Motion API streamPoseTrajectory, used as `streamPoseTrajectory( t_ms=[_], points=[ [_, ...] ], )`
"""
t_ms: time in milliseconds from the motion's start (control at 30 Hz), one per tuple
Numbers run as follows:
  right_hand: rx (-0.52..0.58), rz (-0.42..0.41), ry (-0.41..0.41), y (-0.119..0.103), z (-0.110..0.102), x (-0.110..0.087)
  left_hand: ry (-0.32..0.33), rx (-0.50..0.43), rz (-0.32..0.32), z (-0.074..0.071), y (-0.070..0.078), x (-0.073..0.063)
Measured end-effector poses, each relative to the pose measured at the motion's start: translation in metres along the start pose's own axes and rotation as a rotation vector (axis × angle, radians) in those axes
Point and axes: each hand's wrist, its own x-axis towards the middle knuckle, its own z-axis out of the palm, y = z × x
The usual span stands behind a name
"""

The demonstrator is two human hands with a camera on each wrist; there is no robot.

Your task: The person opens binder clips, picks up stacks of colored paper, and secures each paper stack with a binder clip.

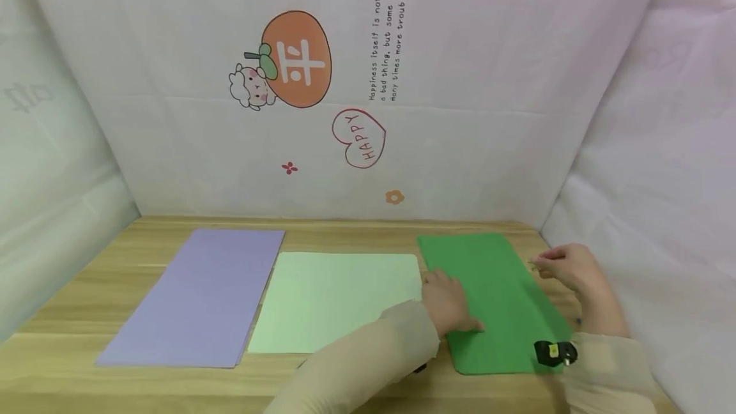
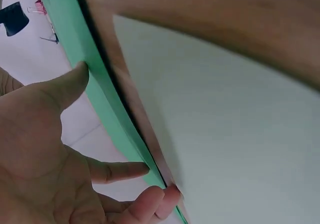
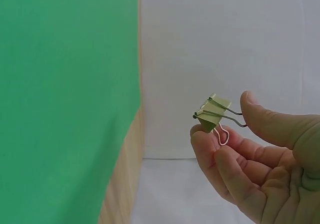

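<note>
Holding one pale-green binder clip (image 3: 209, 120) in the curled fingers of the right hand (image 1: 569, 268), near the green paper's (image 1: 506, 302) right edge; keeping its handles between thumb and fingers, presumably for easy squeezing. Touching the opposite edge with the left hand (image 1: 450, 304), fingers spread wide, apparently for steadying.

Yellow-green binder clip (image 3: 212, 115): small, wire handles splayed, body tilted, held up at fingertips of right hand (image 3: 255, 156), just beside right edge of green paper. Green paper (image 1: 512, 312): plain, rounded near-left corner, flat on bench (image 1: 339, 385), long sides running away from wearer, to right of pale green sheet (image 1: 333, 299). Left hand (image 1: 445, 302) touching its left edge, thumb on top.
</note>
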Motion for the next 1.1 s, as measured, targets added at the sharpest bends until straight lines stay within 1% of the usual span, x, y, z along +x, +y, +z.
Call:
streamPoseTrajectory(
  t_ms=[33,100,233,300,367,467,500,567,633,667,700,800,833,867,900,933,1000,1067,1100],
  points=[
    [0.0,-0.008,-0.001,0.0,0.001,0.001,-0.001,0.0,-0.012,0.0,0.001,0.002],
    [-0.002,-0.023,-0.004,0.0,0.002,0.003,-0.029,-0.027,-0.052,-0.002,0.002,0.004],
    [-0.011,-0.045,-0.007,-0.001,0.006,0.004,-0.099,-0.179,-0.134,-0.01,0.005,0.008],
    [-0.012,-0.048,-0.006,-0.001,0.007,0.004,-0.14,-0.233,-0.155,-0.014,0.006,0.011],
    [-0.004,-0.044,-0.007,-0.001,0.008,0.005,-0.179,-0.236,-0.156,-0.019,0.006,0.014],
    [0.0,-0.032,-0.005,-0.001,0.008,0.004,-0.226,-0.189,-0.151,-0.025,0.008,0.019],
    [0.0,-0.027,-0.004,-0.001,0.009,0.003,-0.231,-0.179,-0.161,-0.027,0.01,0.02],
    [0.0,-0.027,-0.002,-0.001,0.008,0.002,-0.235,-0.188,-0.196,-0.03,0.014,0.021],
    [-0.003,-0.021,-0.005,-0.001,0.008,0.002,-0.226,-0.238,-0.241,-0.032,0.017,0.022],
    [-0.001,-0.02,-0.006,-0.002,0.008,0.002,-0.217,-0.274,-0.261,-0.032,0.019,0.021],
    [0.002,-0.019,-0.008,-0.002,0.008,0.002,-0.206,-0.333,-0.279,-0.032,0.02,0.021],
    [0.001,-0.023,-0.004,-0.003,0.007,0.003,-0.196,-0.501,-0.293,-0.032,0.021,0.019],
    [-0.002,-0.027,0.0,-0.003,0.007,0.003,-0.19,-0.546,-0.293,-0.032,0.021,0.018],
    [-0.001,-0.027,0.004,-0.002,0.007,0.003,-0.186,-0.573,-0.291,-0.032,0.022,0.017],
    [0.0,-0.028,0.007,-0.002,0.007,0.003,-0.184,-0.577,-0.289,-0.033,0.022,0.016],
    [-0.002,-0.029,0.009,-0.001,0.006,0.003,-0.185,-0.557,-0.287,-0.033,0.023,0.016],
    [0.001,-0.027,0.009,0.0,0.006,0.003,-0.178,-0.512,-0.295,-0.034,0.025,0.014],
    [0.003,-0.029,0.008,0.001,0.005,0.003,-0.173,-0.441,-0.304,-0.035,0.026,0.014],
    [0.0,-0.031,0.009,0.002,0.005,0.003,-0.171,-0.426,-0.312,-0.035,0.027,0.014]
  ],
)
